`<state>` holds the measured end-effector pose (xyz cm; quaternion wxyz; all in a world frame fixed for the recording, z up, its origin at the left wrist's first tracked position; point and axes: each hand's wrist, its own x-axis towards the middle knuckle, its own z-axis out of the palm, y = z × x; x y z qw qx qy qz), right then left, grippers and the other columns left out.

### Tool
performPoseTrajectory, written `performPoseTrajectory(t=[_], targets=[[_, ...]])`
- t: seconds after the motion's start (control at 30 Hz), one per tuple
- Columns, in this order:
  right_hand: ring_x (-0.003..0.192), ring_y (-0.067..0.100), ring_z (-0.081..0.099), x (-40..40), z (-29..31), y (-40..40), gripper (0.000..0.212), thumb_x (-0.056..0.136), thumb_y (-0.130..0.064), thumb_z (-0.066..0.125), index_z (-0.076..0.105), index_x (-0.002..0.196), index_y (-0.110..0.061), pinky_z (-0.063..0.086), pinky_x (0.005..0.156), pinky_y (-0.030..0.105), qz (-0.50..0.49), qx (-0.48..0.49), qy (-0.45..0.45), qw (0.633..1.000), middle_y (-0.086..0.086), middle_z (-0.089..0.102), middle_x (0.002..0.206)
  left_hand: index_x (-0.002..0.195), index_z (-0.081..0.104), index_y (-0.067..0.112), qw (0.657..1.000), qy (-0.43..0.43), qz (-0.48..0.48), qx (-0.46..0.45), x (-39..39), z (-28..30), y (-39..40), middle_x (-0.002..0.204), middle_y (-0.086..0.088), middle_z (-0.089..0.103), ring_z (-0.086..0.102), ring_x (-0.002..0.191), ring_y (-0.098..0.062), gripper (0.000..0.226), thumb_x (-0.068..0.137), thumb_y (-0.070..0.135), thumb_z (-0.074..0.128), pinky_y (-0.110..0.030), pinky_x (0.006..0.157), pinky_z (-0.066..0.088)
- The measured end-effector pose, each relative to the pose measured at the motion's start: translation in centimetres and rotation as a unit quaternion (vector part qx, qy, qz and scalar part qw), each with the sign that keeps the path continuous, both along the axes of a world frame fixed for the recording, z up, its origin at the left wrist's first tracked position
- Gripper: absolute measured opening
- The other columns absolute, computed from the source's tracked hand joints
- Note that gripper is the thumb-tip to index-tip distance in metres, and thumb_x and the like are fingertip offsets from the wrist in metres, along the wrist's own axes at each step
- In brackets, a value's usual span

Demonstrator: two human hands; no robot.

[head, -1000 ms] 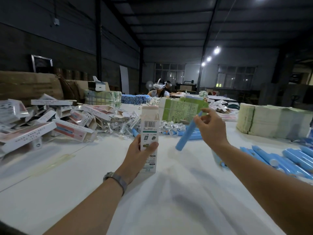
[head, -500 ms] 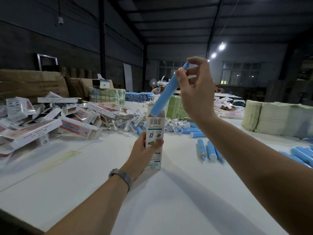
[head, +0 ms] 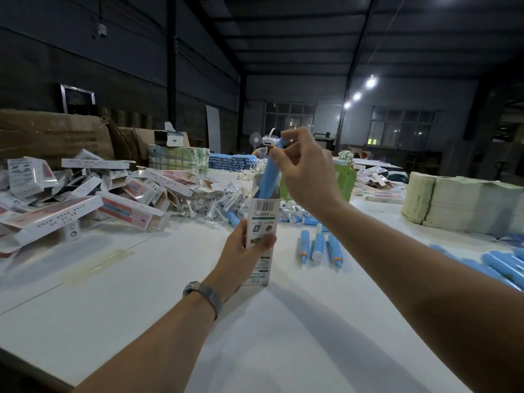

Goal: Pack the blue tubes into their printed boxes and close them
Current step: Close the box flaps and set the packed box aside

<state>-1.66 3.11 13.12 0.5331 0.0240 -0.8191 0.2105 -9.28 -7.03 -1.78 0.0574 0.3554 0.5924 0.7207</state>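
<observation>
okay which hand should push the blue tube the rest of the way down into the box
Right. The right hand already pinches the blue tube near its top, partway inside the box; the left hand holds that box upright.

Blue tube [head: 270, 177] lowered by right hand [head: 307, 173]: a second ago clear of printed box [head: 259, 231], then tip at its mouth, now lower half inside open top.

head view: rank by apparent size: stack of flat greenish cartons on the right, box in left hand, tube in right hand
1. Stack of flat greenish cartons, largest though farther away.
2. Printed box, held by the left hand.
3. Blue tube, held by the right hand; partly inside the box, so its full length is hidden.
</observation>
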Motion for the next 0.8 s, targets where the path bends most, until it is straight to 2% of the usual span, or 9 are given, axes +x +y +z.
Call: performPoseTrajectory(t=[0.03,0.1,0.2,0.37,0.47,0.63,0.73,0.8], targets=[[0.067,-0.008,0.058,-0.1,-0.4,0.0,0.024,0.094,-0.030,0.064,0.057,0.113,-0.016,0.046,0.061,0.011,-0.005,0.002,0.003,1.000,-0.022,0.055,0.071,0.110,0.061,0.030,1.000,-0.002,-0.001,-0.001,0.0,0.0,0.0,0.095,0.012,0.073,0.069,0.084,-0.006,0.035,0.077,0.037,0.072,-0.032,0.078,0.053],[0.072,0.001,0.060,-0.2,-0.8,0.2,0.023,0.094,-0.034,0.064,0.057,0.111,-0.019,0.051,0.066,0.024,-0.016,-0.001,0.004,1.000,-0.020,0.057,0.074,0.113,0.061,0.030,1.000,-0.003,-0.002,0.000,-0.1,-0.1,0.0,0.098,0.012,0.073,0.070,0.087,-0.007,0.035,0.080,0.036,0.072,-0.033,0.079,0.053],[0.085,0.013,0.058,-0.7,-1.8,0.5,0.017,0.096,-0.036,0.057,0.059,0.105,-0.022,0.052,0.077,0.040,-0.045,0.032,-0.032,0.998,-0.016,0.056,0.083,0.115,0.062,0.029,1.000,0.000,-0.001,0.010,-0.3,-0.1,-0.1,0.100,0.009,0.073,0.069,0.090,-0.008,0.027,0.090,0.024,0.071,-0.033,0.080,0.053],[0.109,0.014,0.041,-0.6,-5.4,0.1,0.032,0.096,-0.042,0.050,0.069,0.095,-0.016,0.044,0.082,0.032,-0.049,0.125,-0.096,0.986,-0.003,0.046,0.113,0.114,0.061,0.018,1.000,0.009,0.006,0.015,-0.3,-0.1,0.1,0.103,-0.004,0.073,0.069,0.093,-0.021,0.022,0.094,0.012,0.068,-0.039,0.081,0.056],[0.119,0.020,0.035,-0.6,-6.2,-0.2,0.025,0.095,-0.039,0.057,0.070,0.094,-0.017,0.042,0.088,0.037,-0.051,0.092,-0.095,0.990,0.000,0.043,0.128,0.113,0.060,0.016,1.000,0.007,0.005,0.020,-0.3,0.1,0.1,0.103,-0.006,0.073,0.070,0.096,-0.025,0.021,0.094,0.010,0.067,-0.036,0.079,0.058],[0.125,0.020,0.031,-0.7,-6.3,-0.9,0.022,0.096,-0.036,0.057,0.070,0.100,-0.019,0.041,0.091,0.040,-0.041,0.071,-0.097,0.992,-0.001,0.038,0.136,0.110,0.060,0.016,1.000,0.002,0.021,0.017,-0.3,0.2,0.2,0.099,-0.007,0.074,0.071,0.094,-0.029,0.020,0.093,0.009,0.068,-0.037,0.077,0.058],[0.127,0.020,0.034,-1.1,-7.6,-0.8,0.022,0.096,-0.032,0.057,0.066,0.113,-0.022,0.039,0.093,0.036,-0.017,0.040,-0.084,0.996,-0.002,0.036,0.139,0.096,0.061,0.024,0.997,0.003,0.074,0.024,-0.6,0.2,0.1,0.091,-0.005,0.072,0.070,0.087,-0.032,0.018,0.088,0.013,0.072,-0.044,0.074,0.059],[0.125,0.019,0.039,-1.8,-8.5,-0.5,0.026,0.097,-0.030,0.057,0.062,0.121,-0.022,0.040,0.094,0.034,-0.002,0.016,-0.066,0.998,-0.001,0.040,0.136,0.093,0.061,0.026,0.989,0.002,0.144,0.027,-1.4,0.3,-0.4,0.087,-0.001,0.072,0.070,0.082,-0.026,0.015,0.085,0.023,0.074,-0.042,0.073,0.058]])
